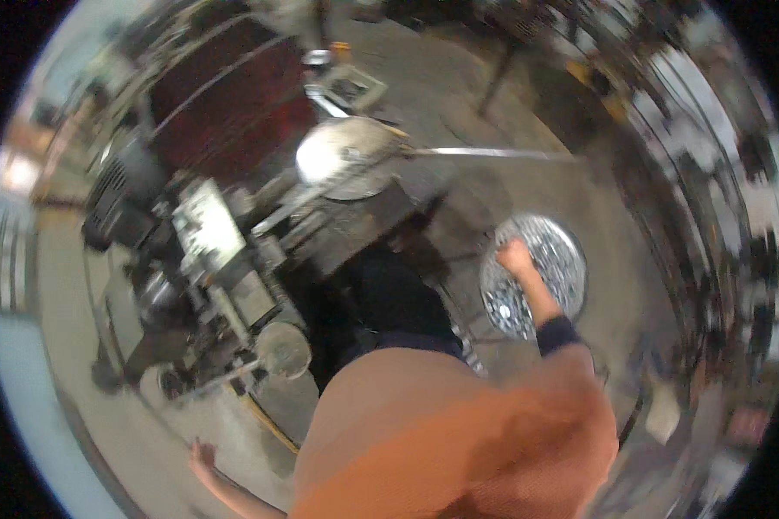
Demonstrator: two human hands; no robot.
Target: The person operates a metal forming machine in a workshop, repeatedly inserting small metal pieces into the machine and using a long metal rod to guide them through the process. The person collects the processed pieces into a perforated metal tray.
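My right hand [515, 257] reaches over a wide round metal tray [580, 272] heaped with small shiny metal pieces [545, 259]. Its fingers look curled together, and whatever they may hold is hidden. Out at the lower left, away from the machine, my left hand [201, 457] hangs low with its fingers apart and nothing visible in it. Motion blur softens both hands.
A machine [208, 229] with a motor [121, 199] stands at left. On its bench rests a round metal pan [325, 160]; a long flat bar [493, 154] extends right from there. A small round dish [283, 350] sits nearer. Blurred clutter lines the right side.
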